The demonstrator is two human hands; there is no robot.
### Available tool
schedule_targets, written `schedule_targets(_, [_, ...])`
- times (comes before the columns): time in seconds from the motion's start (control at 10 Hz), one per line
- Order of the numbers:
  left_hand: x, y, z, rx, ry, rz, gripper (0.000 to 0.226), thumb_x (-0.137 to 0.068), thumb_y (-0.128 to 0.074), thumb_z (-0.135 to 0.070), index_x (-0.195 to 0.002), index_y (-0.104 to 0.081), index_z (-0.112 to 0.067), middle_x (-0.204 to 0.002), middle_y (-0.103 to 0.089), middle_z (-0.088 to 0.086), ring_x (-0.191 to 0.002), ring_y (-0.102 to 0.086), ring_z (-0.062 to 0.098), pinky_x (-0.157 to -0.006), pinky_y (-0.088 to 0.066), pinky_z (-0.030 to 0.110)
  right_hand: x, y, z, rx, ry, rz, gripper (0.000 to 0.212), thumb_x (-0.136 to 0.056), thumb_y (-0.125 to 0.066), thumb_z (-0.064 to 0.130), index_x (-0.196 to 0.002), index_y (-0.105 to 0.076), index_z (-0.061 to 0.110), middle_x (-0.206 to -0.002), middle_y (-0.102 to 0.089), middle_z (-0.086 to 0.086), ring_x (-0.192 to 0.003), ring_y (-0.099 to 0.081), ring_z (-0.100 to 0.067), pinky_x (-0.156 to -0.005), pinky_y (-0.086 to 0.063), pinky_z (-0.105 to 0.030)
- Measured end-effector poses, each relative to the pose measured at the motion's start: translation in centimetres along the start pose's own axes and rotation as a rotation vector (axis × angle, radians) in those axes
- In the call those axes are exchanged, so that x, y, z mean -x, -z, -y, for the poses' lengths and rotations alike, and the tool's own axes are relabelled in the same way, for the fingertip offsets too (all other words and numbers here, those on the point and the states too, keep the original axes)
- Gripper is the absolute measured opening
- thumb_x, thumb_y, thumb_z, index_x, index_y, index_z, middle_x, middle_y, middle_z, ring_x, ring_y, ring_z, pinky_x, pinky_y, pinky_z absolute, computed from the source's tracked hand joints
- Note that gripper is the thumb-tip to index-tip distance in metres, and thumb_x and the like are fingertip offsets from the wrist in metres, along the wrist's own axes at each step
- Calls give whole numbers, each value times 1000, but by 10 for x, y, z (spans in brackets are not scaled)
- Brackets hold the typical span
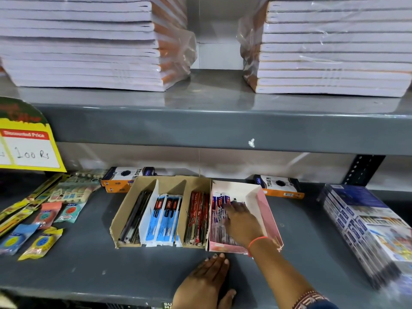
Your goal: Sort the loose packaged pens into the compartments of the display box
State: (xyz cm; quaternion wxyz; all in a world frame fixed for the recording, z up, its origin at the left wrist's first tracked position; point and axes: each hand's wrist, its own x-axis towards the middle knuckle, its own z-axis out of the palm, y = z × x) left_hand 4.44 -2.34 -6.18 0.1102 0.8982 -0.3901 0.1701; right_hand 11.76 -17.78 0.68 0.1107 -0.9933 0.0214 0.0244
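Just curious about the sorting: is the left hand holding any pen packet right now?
No, the left hand rests flat on the grey shelf, empty, while the right hand reaches into the pink box.

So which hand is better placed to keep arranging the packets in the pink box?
The right hand: it is already inside the pink box, on the packets. The left hand rests flat on the shelf in front.

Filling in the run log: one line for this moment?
right hand in pink box on packaged pens | left hand flat on shelf | brown display box stocked

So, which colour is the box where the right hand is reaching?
Pink box, white inside; seen in the head view.
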Motion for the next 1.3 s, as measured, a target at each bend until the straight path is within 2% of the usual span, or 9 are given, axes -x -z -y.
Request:
schedule_targets(0.1, [-1, -2, -2, 19, 16, -7, 57, -53, -72, -63, -94, -76, -24, -102, -72, -8, -94, -67, 4, -78, -51, 17, -6, -12, 12, -31, 52, 204, 56, -96, -31, 39, -149, -13, 30, -161, 1, -6, -147, 6, -32, -119, -7, -53])
schedule_targets(0.2, [0, -2, -3, 18, 20, 2, 50, -76, -48, -60, -96, -75, -23, -104, -72, -8, -95, -67, 5, -86, -44, 18, -10, -15, 2, 22, 1, 317, 63, -96, -27, 46, -150, -1, 31, -160, 14, -1, -147, 13, -30, -118, 2, -55])
schedule_targets(0.3, [1, -4, -2, 17, 15, 9, 58, -54, -71, -63, -96, -75, -23, -105, -72, -8, -96, -66, 5, -89, -44, 17, -9, -8, -14, 46, -8, 354, 68, -93, -29, 52, -149, 3, 33, -159, 17, 0, -147, 14, -29, -117, 3, -56])
schedule_targets(0.6, [2, 9, -9, 6, 56, 102, 65, -51, -69, -69, -102, -73, -29, -110, -69, -13, -101, -63, 0, -106, -12, 15, 2, -2, -34, 46, -41, 305, 72, -91, -24, 60, -150, 2, 27, -159, 16, -6, -147, 11, -30, -119, -1, -52])
schedule_targets(0.7, [1, 10, -9, 36, 54, 91, 65, -50, -70, -68, -103, -72, -29, -110, -69, -13, -101, -63, 0, -105, -16, 13, 2, -4, -34, 40, -44, 289, 72, -92, -23, 60, -150, 4, 26, -159, 17, -6, -147, 13, -29, -119, -1, -51])
schedule_targets(0.9, [3, 6, -6, 26, 33, 121, 60, -61, -62, -67, -108, -70, -30, -114, -67, -14, -104, -62, 1, -86, -47, 14, 4, -3, -36, -31, -34, 264, 74, -92, -23, 58, -150, 7, 25, -159, 16, -7, -147, 13, -30, -119, -1, -50])
schedule_targets(1.1, [2, 10, -7, -30, 113, 283, 61, -93, -16, -54, -108, -70, -29, -114, -68, -13, -104, -62, 1, -87, -45, 13, 44, 6, -29, -95, -26, 11, 73, -92, -20, 59, -150, 10, 26, -160, 16, -4, -147, 17, -23, -119, 4, -43])
schedule_targets(1.2, [-3, 26, -13, -4, 160, 343, 55, -85, -30, -57, -113, -68, -28, -122, -63, -12, -113, -57, 1, -92, -43, 14, 78, 4, -31, -89, -36, -32, 72, -92, -18, 60, -150, 9, 26, -160, 12, -1, -147, 16, -21, -120, 4, -40])
schedule_targets(1.3, [-4, 33, -16, 13, 161, 431, 63, -95, -26, -54, -147, -24, -19, -156, -16, -5, -142, -15, 11, -113, -19, 26, 115, 5, -32, -42, -63, -68, 73, -92, -17, 59, -150, 9, 23, -161, 10, -1, -148, 13, -20, -120, 3, -39])
